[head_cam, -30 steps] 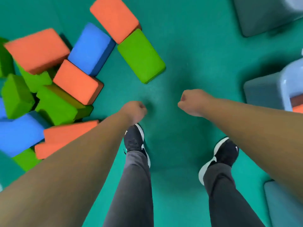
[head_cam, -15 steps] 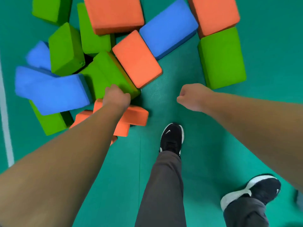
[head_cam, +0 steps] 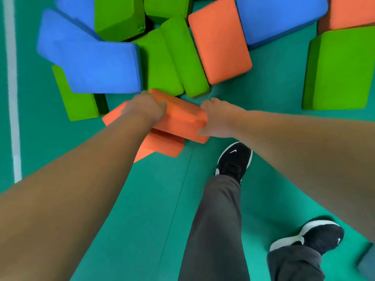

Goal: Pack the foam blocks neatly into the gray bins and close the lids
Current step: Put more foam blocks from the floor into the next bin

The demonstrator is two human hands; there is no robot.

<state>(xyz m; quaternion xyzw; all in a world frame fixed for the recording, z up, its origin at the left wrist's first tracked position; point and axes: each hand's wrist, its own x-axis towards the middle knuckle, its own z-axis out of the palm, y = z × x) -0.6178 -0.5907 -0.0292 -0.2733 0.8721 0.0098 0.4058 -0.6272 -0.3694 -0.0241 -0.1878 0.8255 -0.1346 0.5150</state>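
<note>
The person is leaning over the near edge of the pile, going for the orange block (head_cam: 182,116) that lies across a lower orange block (head_cam: 164,146). The left hand (head_cam: 145,110) is wrapped over its left end with the fingers curled down the far side. The right hand (head_cam: 218,120) clamps the right end, thumb on the near face as far as the blur lets you tell.

One hand per end makes sense: it's wide, squishy foam, so squeezing from both ends should keep it level. It's also the easy pick, being nearest and with nothing on top of it. The green blocks (head_cam: 178,57) and blue block (head_cam: 97,65) just beyond lean on each other. It doesn't look lifted yet. No gray bin is clearly in view, and plenty of blocks sit on the mat (head_cam: 154,209), so packing looks far from finished.
</note>
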